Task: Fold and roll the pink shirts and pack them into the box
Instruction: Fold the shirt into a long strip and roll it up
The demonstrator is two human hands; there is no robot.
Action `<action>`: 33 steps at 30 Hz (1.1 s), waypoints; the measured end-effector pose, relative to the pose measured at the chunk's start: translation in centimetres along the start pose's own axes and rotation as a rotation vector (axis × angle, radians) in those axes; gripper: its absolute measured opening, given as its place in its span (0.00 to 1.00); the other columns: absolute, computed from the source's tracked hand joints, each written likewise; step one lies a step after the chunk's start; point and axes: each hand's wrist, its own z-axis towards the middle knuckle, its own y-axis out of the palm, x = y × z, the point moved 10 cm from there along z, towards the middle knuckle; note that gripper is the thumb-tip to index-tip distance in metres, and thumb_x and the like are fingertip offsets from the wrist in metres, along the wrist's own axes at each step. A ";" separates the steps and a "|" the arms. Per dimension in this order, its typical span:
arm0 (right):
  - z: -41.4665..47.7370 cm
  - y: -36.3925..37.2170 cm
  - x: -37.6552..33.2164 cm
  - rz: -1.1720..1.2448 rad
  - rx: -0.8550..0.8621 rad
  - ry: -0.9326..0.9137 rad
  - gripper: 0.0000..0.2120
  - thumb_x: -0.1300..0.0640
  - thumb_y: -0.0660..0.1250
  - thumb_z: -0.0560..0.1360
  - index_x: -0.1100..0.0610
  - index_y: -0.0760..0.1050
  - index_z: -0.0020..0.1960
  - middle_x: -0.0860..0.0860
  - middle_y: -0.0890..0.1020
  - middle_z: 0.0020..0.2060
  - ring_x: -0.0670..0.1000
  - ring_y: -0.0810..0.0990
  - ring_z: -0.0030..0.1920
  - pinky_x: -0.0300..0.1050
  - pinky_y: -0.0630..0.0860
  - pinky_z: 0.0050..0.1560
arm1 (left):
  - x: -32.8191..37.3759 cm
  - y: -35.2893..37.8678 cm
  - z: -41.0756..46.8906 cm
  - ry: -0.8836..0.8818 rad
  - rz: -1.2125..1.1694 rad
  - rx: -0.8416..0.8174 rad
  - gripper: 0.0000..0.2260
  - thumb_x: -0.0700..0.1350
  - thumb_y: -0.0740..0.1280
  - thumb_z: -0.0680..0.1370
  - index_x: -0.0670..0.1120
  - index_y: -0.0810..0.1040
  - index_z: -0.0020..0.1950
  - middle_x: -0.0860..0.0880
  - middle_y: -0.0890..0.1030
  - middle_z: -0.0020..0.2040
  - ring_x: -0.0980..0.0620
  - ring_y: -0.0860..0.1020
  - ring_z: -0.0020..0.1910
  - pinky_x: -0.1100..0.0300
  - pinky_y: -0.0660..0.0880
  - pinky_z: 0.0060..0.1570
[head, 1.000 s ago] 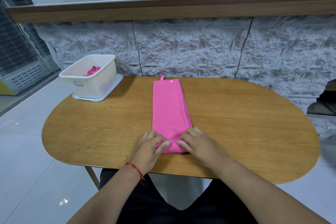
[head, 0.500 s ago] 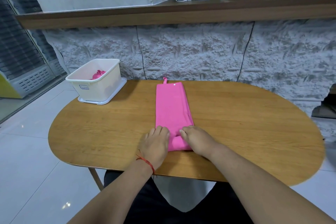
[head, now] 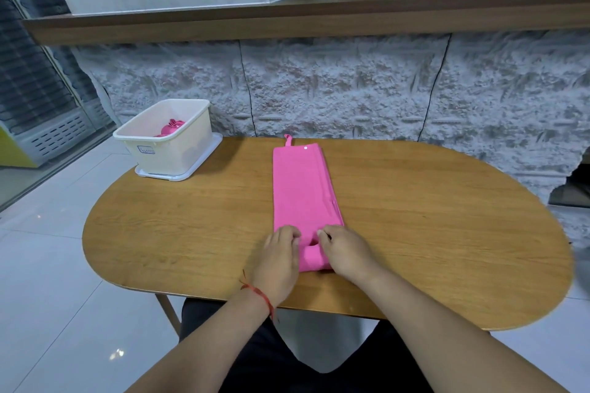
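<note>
The pink shirt (head: 301, 188) lies on the oval wooden table (head: 447, 233), already folded into one long narrow strip that runs straight away from the person, its small hanging loop (head: 288, 140) at the far end. The near end has been turned up into a short thick roll, and both hands sit on it. The left hand (head: 281, 257), with a red string (head: 255, 292) at the wrist, lies palm down with its fingertips curled over the roll's left part. The right hand (head: 346, 250) has its fingers bent round the right part. A little pink shows between the two.

So the folding of this shirt looks finished and the rolling has only just begun, since most of the strip is flat beyond the fingers.

At the table's far left corner, well apart from the hands, stands the white plastic box (head: 172, 150), set on its own lid (head: 210, 153). A rolled pink bundle (head: 170, 129) shows inside, so at least one piece seems packed. How many lie in there I cannot tell.

What is left, as I judge it: roll the strip up to the loop end, then carry it over into the box.
</note>
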 end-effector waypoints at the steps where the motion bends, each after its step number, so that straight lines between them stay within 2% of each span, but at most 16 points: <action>1: 0.1 0.0 0.1 -0.031 0.008 0.018 0.17 0.49 0.56 0.86 0.52 0.78 0.45 0.51 0.83 0.44 0.55 0.79 0.46 0.50 0.71 0.46 | 0.7 -0.4 -0.6 0.071 0.141 0.053 0.10 0.45 0.57 0.86 0.47 0.78 0.58 0.54 0.78 0.52 0.52 0.74 0.50 0.55 0.71 0.51; 3: 0.0 0.2 0.2 -0.103 -0.005 0.059 0.17 0.50 0.55 0.86 0.52 0.78 0.47 0.52 0.83 0.45 0.56 0.80 0.48 0.49 0.73 0.47 | 2.0 -0.9 -1.4 0.201 0.318 0.141 0.14 0.48 0.56 0.85 0.46 0.80 0.52 0.52 0.79 0.47 0.49 0.76 0.45 0.53 0.72 0.46; 5: -0.3 -0.2 -0.6 -0.316 0.040 0.031 0.11 0.54 0.56 0.83 0.52 0.78 0.51 0.51 0.83 0.49 0.57 0.80 0.51 0.51 0.73 0.50 | 2.8 -1.4 -1.2 0.256 0.328 0.177 0.14 0.46 0.59 0.85 0.44 0.80 0.46 0.48 0.79 0.42 0.46 0.76 0.40 0.51 0.73 0.42; 8: -1.1 -0.8 -4.5 -0.463 0.176 -0.319 0.07 0.55 0.61 0.79 0.52 0.76 0.54 0.49 0.79 0.51 0.56 0.77 0.55 0.53 0.70 0.56 | 2.8 -1.0 0.5 0.260 0.361 0.132 0.15 0.46 0.57 0.85 0.45 0.79 0.45 0.48 0.79 0.41 0.46 0.77 0.40 0.54 0.69 0.45; 10: -1.1 0.2 -5.3 -0.262 0.029 -0.492 0.12 0.54 0.58 0.83 0.54 0.76 0.63 0.50 0.80 0.59 0.54 0.76 0.61 0.50 0.71 0.65 | 0.9 0.2 1.7 0.119 0.377 -0.012 0.20 0.52 0.48 0.87 0.48 0.79 0.53 0.51 0.80 0.49 0.48 0.77 0.49 0.53 0.70 0.53; 12: 0.5 1.3 -3.0 -0.139 -0.174 -0.321 0.22 0.45 0.52 0.87 0.52 0.69 0.77 0.50 0.73 0.75 0.51 0.69 0.75 0.47 0.63 0.77 | -0.6 1.1 2.3 0.061 0.356 -0.075 0.24 0.56 0.43 0.85 0.52 0.78 0.56 0.54 0.80 0.52 0.50 0.77 0.53 0.51 0.70 0.58; 14: 1.4 2.1 -0.4 -0.147 -0.269 -0.133 0.29 0.37 0.47 0.86 0.49 0.63 0.82 0.49 0.61 0.83 0.50 0.57 0.83 0.46 0.52 0.81 | -1.3 1.5 2.8 0.024 0.292 -0.105 0.23 0.57 0.42 0.85 0.53 0.76 0.51 0.55 0.79 0.48 0.51 0.77 0.49 0.50 0.72 0.56; 17: 2.3 2.5 1.2 -0.153 -0.375 0.018 0.30 0.36 0.45 0.85 0.45 0.55 0.85 0.49 0.49 0.85 0.52 0.44 0.84 0.53 0.43 0.83 | -2.2 1.7 3.6 -0.054 0.194 -0.128 0.21 0.58 0.44 0.85 0.56 0.71 0.41 0.56 0.76 0.40 0.51 0.76 0.41 0.49 0.75 0.48; 20: 2.7 2.1 2.0 -0.280 -0.413 0.135 0.30 0.35 0.42 0.85 0.41 0.50 0.85 0.46 0.44 0.85 0.57 0.39 0.84 0.60 0.39 0.81 | -2.9 2.0 3.9 -0.126 0.176 -0.199 0.22 0.59 0.45 0.85 0.53 0.69 0.38 0.53 0.76 0.36 0.50 0.77 0.36 0.51 0.75 0.40; 22: 3.1 0.7 0.8 -0.430 -0.275 0.087 0.29 0.39 0.42 0.85 0.45 0.58 0.83 0.49 0.53 0.85 0.61 0.45 0.84 0.63 0.41 0.80 | -3.1 2.3 4.5 -0.159 0.188 -0.238 0.21 0.57 0.48 0.86 0.52 0.70 0.38 0.51 0.77 0.36 0.47 0.79 0.37 0.53 0.73 0.39; 24: 2.6 -1.2 -2.2 -0.533 -0.009 -0.118 0.23 0.44 0.47 0.86 0.50 0.71 0.74 0.51 0.73 0.73 0.58 0.64 0.77 0.59 0.57 0.77 | -3.2 2.7 5.3 -0.200 0.181 -0.273 0.19 0.53 0.50 0.87 0.51 0.72 0.40 0.47 0.81 0.41 0.44 0.81 0.43 0.55 0.72 0.41; 25: 1.8 -1.4 -3.6 -0.529 0.068 -0.238 0.20 0.46 0.49 0.86 0.51 0.75 0.66 0.50 0.78 0.64 0.56 0.72 0.69 0.55 0.66 0.70 | -3.2 3.0 5.6 -0.219 0.186 -0.294 0.18 0.51 0.51 0.87 0.50 0.74 0.42 0.44 0.83 0.46 0.42 0.81 0.47 0.55 0.73 0.44; 27: -0.1 -0.7 -4.5 -0.451 0.120 -0.355 0.16 0.47 0.53 0.87 0.52 0.76 0.56 0.50 0.81 0.51 0.55 0.78 0.55 0.53 0.73 0.56 | -3.6 3.6 5.8 -0.266 0.246 -0.349 0.15 0.46 0.54 0.87 0.45 0.80 0.53 0.42 0.82 0.57 0.41 0.81 0.57 0.53 0.75 0.54; 29: -1.0 -0.4 -4.1 -0.429 0.183 -0.328 0.16 0.48 0.54 0.87 0.53 0.77 0.51 0.50 0.82 0.47 0.55 0.80 0.50 0.51 0.75 0.52 | -3.6 3.5 5.9 -0.295 0.349 -0.319 0.14 0.44 0.55 0.85 0.43 0.77 0.63 0.43 0.79 0.63 0.41 0.77 0.64 0.50 0.73 0.62; 31: -0.4 -0.4 -3.8 -0.426 0.185 -0.277 0.17 0.48 0.54 0.87 0.53 0.78 0.50 0.51 0.83 0.46 0.55 0.80 0.49 0.51 0.76 0.51 | -2.7 2.1 5.7 -0.303 0.403 -0.184 0.13 0.45 0.56 0.84 0.47 0.75 0.64 0.48 0.77 0.63 0.45 0.74 0.66 0.50 0.69 0.62; 33: 0.8 -0.3 -3.4 -0.386 0.144 -0.232 0.16 0.49 0.55 0.86 0.54 0.79 0.51 0.52 0.84 0.49 0.57 0.80 0.51 0.54 0.76 0.51 | -1.1 1.4 4.9 -0.186 0.462 -0.083 0.12 0.49 0.54 0.86 0.50 0.75 0.61 0.51 0.78 0.60 0.48 0.75 0.62 0.51 0.67 0.57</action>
